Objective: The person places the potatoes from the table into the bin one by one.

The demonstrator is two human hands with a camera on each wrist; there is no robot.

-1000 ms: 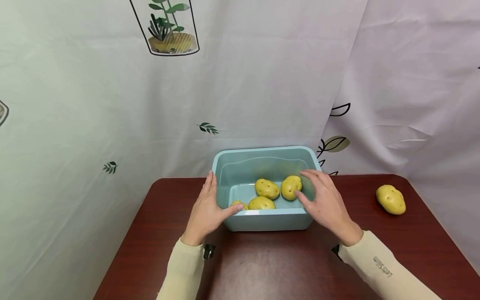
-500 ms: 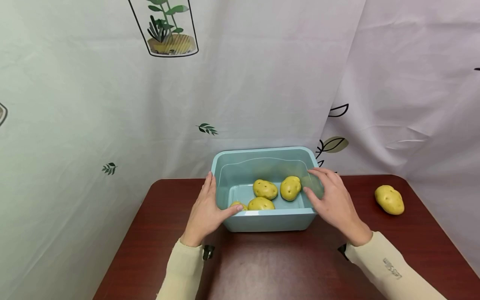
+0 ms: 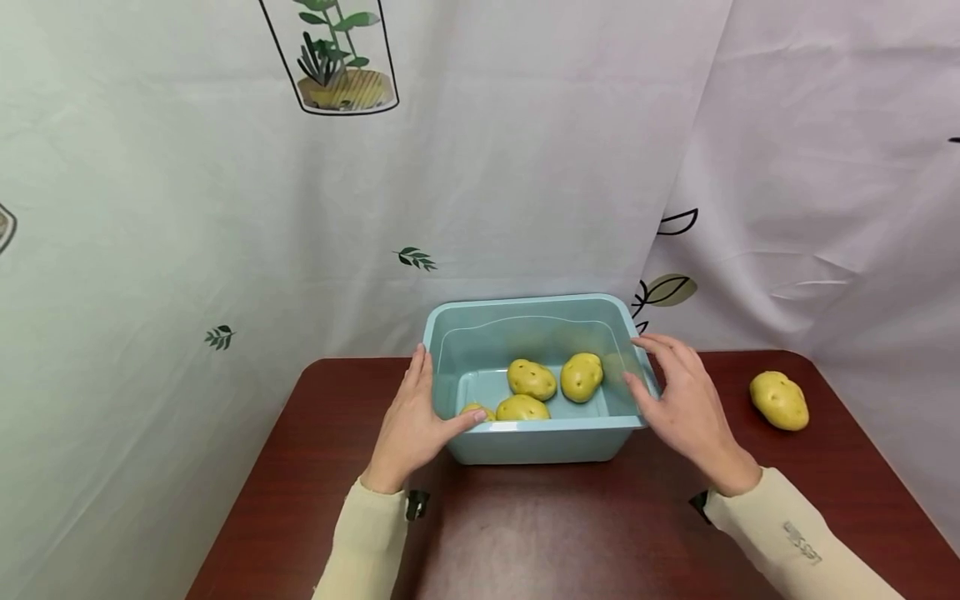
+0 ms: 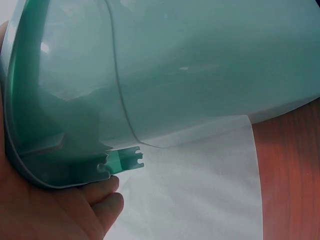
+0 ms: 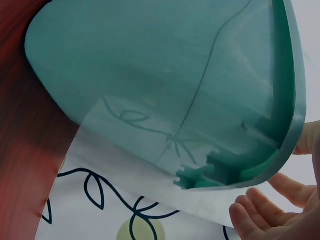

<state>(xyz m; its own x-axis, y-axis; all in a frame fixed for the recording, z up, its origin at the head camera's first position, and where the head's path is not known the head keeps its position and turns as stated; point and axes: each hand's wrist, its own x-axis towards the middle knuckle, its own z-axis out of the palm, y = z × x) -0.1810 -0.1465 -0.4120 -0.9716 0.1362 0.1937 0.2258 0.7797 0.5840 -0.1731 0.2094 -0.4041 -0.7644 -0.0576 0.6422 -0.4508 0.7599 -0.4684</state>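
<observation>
A light blue plastic bin (image 3: 540, 446) stands at the table's back edge with several yellow potatoes inside; one potato (image 3: 532, 380) lies mid-bin, another (image 3: 582, 377) to its right. The front wall partly hides two more. My left hand (image 3: 411, 429) holds the bin's front left corner, thumb over the front rim, fingers along the left side. In the left wrist view, fingertips (image 4: 107, 200) show below the rim. My right hand (image 3: 686, 408) is at the bin's right rim, fingers spread and loosely bent, holding nothing. The right wrist view shows its fingers (image 5: 255, 207) just outside the rim.
A single potato (image 3: 780, 401) lies on the dark red table (image 3: 525, 533) at the right, beyond my right hand. A pale printed curtain (image 3: 525, 183) hangs right behind the table and along its sides.
My right hand has moved rightward, from over the bin's inside beside a potato to its right rim. The left hand and the potatoes have stayed in place.
</observation>
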